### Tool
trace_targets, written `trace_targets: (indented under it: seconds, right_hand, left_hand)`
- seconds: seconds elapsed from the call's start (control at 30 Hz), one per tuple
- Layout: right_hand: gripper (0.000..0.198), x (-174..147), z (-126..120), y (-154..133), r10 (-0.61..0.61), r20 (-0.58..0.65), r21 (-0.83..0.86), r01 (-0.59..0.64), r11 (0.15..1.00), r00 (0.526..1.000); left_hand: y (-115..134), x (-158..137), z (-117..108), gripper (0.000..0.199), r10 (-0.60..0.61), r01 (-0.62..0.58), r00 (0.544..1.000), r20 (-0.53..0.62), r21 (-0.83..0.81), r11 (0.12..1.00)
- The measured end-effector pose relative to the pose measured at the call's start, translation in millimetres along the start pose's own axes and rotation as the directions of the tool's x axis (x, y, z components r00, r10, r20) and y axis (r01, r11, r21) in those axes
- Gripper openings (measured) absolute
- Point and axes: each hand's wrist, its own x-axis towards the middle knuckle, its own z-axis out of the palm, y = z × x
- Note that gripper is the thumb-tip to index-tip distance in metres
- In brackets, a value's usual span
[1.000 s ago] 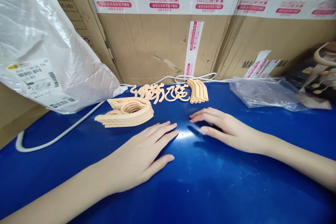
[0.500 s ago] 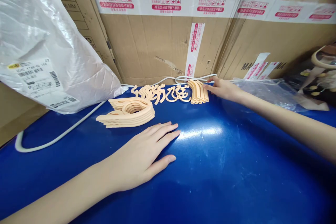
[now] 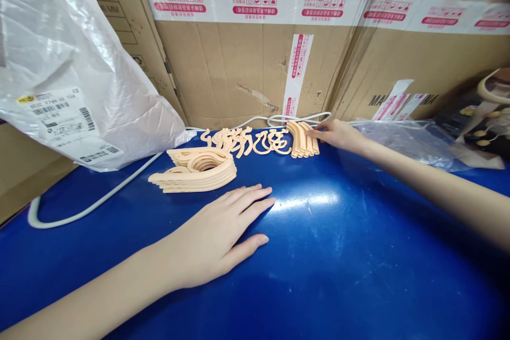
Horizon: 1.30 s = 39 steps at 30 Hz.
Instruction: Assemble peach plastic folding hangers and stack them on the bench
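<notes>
My left hand (image 3: pixel 223 236) lies flat on the blue tabletop (image 3: pixel 334 265), fingers stretched out and thumb apart, holding nothing. Just beyond it sits a stack of beige plastic folding-hanger bodies (image 3: pixel 199 172), each with a rounded opening. Several loose beige hooks (image 3: pixel 239 141) lie in a row behind, toward the cartons. At the right end of that row is a bundle of curved beige hanger arms (image 3: pixel 300 141). My right hand (image 3: pixel 337 134) reaches to the bundle's right side, thumb and fingertips closed at the end of one curved hanger arm. Its fingertips are partly hidden.
Large cardboard cartons (image 3: pixel 231 64) wall off the back. A white plastic mailing bag (image 3: pixel 79 74) leans at the left. A pale cable (image 3: pixel 99 199) loops across the tabletop's left side and behind the pieces. Clear plastic film (image 3: pixel 406 141) lies under the right forearm.
The whole view has shifted slightly to the right in the picture. My left hand rests in the same place, and my right hand stays at the bundle of curved arms with its fingers drawn slightly closer.
</notes>
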Motion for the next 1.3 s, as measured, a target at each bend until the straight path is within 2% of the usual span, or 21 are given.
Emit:
trace_targets:
  seconds: [0.3,0.5,0.6,0.63,0.67,0.73,0.77,0.8,0.83,0.87,0.97,1.0,1.07,1.13,1.3]
  right_hand:
    - [0.039,4.6,-3.3,-5.9,-0.004,0.011,-0.048,0.005,0.999,1.0]
    - [0.038,-5.3,-18.9,-9.0,-0.021,-0.076,-0.043,0.018,0.999,0.997]
    - [0.036,-28.3,-29.9,-15.5,-0.075,-0.116,-0.034,0.072,0.997,0.99]
    - [0.037,-39.5,-32.1,-19.3,-0.117,-0.107,-0.022,0.115,0.993,0.987]
    - [0.038,-52.0,-33.0,-23.9,-0.219,-0.079,0.005,0.22,0.975,0.973]
    - [0.036,-79.9,-30.9,-35.3,-0.403,-0.02,0.047,0.404,0.914,0.915]
    - [0.036,-94.1,-27.9,-41.8,-0.514,0.066,0.075,0.509,0.857,0.855]
    - [0.036,-107.6,-23.9,-48.4,-0.624,0.125,0.102,0.615,0.782,0.772]
    - [0.038,-120.0,-19.2,-54.7,-0.726,0.14,0.092,0.722,0.686,0.673]
    - [0.04,-130.7,-14.4,-60.6,-0.793,0.129,0.037,0.797,0.603,0.595]
    - [0.042,-149.6,-2.0,-73.0,-0.903,0.071,-0.169,0.897,0.409,0.424]
    - [0.042,-151.4,0.6,-75.4,-0.919,0.072,-0.203,0.908,0.367,0.388]
    - [0.042,-149.6,3.4,-78.3,-0.938,0.081,-0.23,0.922,0.311,0.337]
    - [0.042,-143.7,4.2,-79.9,-0.948,0.082,-0.223,0.933,0.283,0.307]
    - [0.035,-128.2,4.7,-81.7,-0.957,0.008,-0.196,0.939,0.282,0.29]
  left_hand:
    - [-1.0,1.1,0.2,0.047,0.015,-0.015,0.999,-0.031,-0.009,1.0]
    - [-1.0,-0.3,-0.1,0.048,0.009,-0.009,1.0,-0.013,0.022,1.0]
    - [-1.9,-0.4,-0.4,0.048,0.035,-0.034,0.998,-0.043,0.037,0.999]
    - [-1.9,-0.1,-0.8,0.048,0.043,-0.04,0.997,-0.066,0.049,0.998]
    - [-1.5,0.4,-1.5,0.048,0.051,-0.045,0.994,-0.095,0.063,0.997]
    - [0.1,1.6,-3.0,0.047,0.045,-0.03,0.984,-0.172,0.089,0.996]
    - [1.4,2.2,-3.7,0.046,0.033,-0.012,0.976,-0.213,0.097,0.995]
    - [2.9,2.7,-4.3,0.045,0.02,0.006,0.969,-0.248,0.103,0.995]
    - [4.3,3.0,-4.7,0.044,0.01,0.02,0.963,-0.271,0.107,0.994]
    - [5.6,3.3,-4.9,0.044,0.006,0.026,0.96,-0.282,0.111,0.993]
    - [7.8,3.7,-4.7,0.039,0.036,-0.005,0.965,-0.261,0.119,0.993]
    - [7.9,3.9,-4.5,0.036,0.043,-0.015,0.967,-0.25,0.113,0.993]
    - [7.6,4.4,-4.1,0.028,0.044,-0.023,0.969,-0.242,0.09,0.996]
    - [7.0,5.0,-3.5,0.023,0.038,-0.024,0.971,-0.238,0.061,0.998]
    - [6.9,4.7,-2.2,0.018,0.045,-0.043,0.976,-0.214,0.013,0.999]
